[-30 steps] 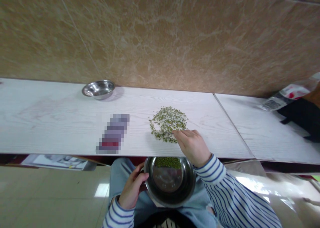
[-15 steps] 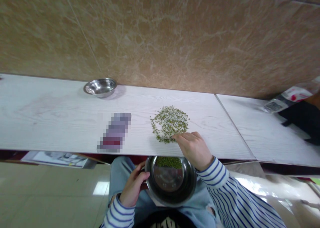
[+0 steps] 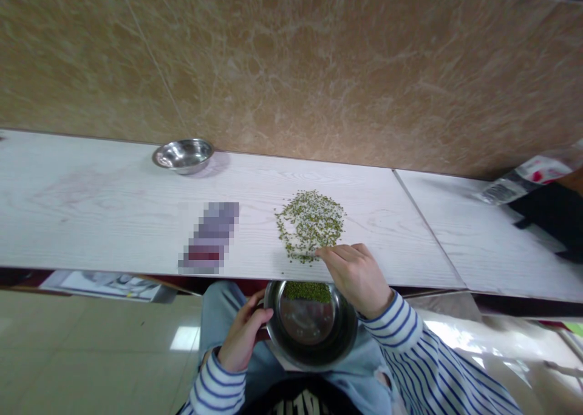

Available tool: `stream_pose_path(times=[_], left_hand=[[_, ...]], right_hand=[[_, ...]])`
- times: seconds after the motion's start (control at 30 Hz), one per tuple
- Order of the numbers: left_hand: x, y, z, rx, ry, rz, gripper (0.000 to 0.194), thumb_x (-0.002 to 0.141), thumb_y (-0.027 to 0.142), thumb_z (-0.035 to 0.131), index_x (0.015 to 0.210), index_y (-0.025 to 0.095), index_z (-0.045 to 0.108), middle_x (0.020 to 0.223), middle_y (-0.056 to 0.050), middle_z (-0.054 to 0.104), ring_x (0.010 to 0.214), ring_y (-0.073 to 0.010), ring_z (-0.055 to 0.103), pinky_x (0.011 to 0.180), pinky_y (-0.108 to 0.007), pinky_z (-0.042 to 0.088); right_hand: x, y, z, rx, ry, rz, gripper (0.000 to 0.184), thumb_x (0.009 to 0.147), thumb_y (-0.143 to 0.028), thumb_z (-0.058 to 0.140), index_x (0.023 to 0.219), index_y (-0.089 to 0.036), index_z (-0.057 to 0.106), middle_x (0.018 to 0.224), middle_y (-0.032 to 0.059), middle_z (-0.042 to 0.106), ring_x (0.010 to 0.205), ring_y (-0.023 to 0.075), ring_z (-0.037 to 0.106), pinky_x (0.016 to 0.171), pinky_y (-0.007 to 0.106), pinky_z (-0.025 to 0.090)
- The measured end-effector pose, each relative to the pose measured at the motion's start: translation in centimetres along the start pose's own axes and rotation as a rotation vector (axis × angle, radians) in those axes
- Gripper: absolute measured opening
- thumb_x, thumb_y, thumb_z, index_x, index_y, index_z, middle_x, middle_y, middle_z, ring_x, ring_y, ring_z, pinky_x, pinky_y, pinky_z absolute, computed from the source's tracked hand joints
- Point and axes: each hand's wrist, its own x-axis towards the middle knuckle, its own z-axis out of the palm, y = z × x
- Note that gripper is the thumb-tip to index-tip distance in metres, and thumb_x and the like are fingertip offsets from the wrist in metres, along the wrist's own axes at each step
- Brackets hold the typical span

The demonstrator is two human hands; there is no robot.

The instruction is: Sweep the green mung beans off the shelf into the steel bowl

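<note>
Compared with a second ago, the right hand (image 3: 357, 278) sits slightly nearer the steel bowl (image 3: 314, 355), suggesting the scattered beans (image 3: 314, 217) are being drawn bowlward. Its fingers bunch closely; whether they pinch anything cannot be told. The left hand (image 3: 243, 336) grips the smooth, round bowl's left rim, thumb on top. Small, green and grainy, the beans spread thinly beyond the bowl on the white wood-grained tabletop (image 3: 255, 220); a denser heap (image 3: 307, 291) lies inside it.

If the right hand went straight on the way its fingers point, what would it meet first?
The scattered green grains, near their close edge on the white table. They lie right by the fingertips of the right hand; whether it already touches some is hard to tell.
</note>
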Motion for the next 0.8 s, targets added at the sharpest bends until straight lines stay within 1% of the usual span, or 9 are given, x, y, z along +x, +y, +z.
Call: stream_pose_path(times=[0.2,0.43,0.53,0.8], left_hand=[[-0.1,0.0,0.0,0.001,0.013,-0.006,0.045,0.061,0.029,0.074,0.105,0.019,0.07,0.08,-0.003,0.073,0.066,-0.0182,0.064,0.054,-0.027,0.046],[0.1,-0.3,0.0,-0.013,0.024,-0.002,0.049,0.059,0.03,0.075,0.106,0.019,0.071,0.084,-0.004,0.075,0.064,-0.0179,0.064,0.053,-0.027,0.047],[0.2,-0.4,0.0,-0.021,0.022,0.002,0.05,0.059,0.03,0.075,0.107,0.018,0.071,0.083,-0.004,0.074,0.064,-0.0178,0.064,0.053,-0.026,0.046],[-0.3,0.1,0.3,-0.032,0.049,-0.01,0.052,0.059,0.027,0.074,0.109,0.016,0.067,0.078,-0.003,0.075,0.062,-0.0169,0.065,0.051,-0.024,0.046]], right_hand=[[-0.8,0.0,-0.6,-0.002,0.002,0.004,0.02,0.096,-0.013,0.052,0.108,-0.022,0.066,0.098,0.002,0.075,0.089,0.0145,0.067,0.076,0.031,0.035],[-1.3,-0.1,-0.9,-0.048,0.019,0.008,0.022,0.096,-0.013,0.051,0.11,-0.021,0.066,0.093,0.0012,0.075,0.084,0.0149,0.066,0.073,0.032,0.035],[-1.3,-0.4,-0.7,-0.064,0.015,0.004,0.02,0.096,-0.013,0.052,0.109,-0.02,0.066,0.092,0.0014,0.075,0.083,0.0159,0.065,0.072,0.033,0.034],[-1.7,-0.8,-0.9,-0.029,-0.015,-0.004,0.021,0.097,-0.013,0.051,0.111,-0.021,0.065,0.098,0.0018,0.075,0.087,0.0161,0.066,0.074,0.032,0.035]])
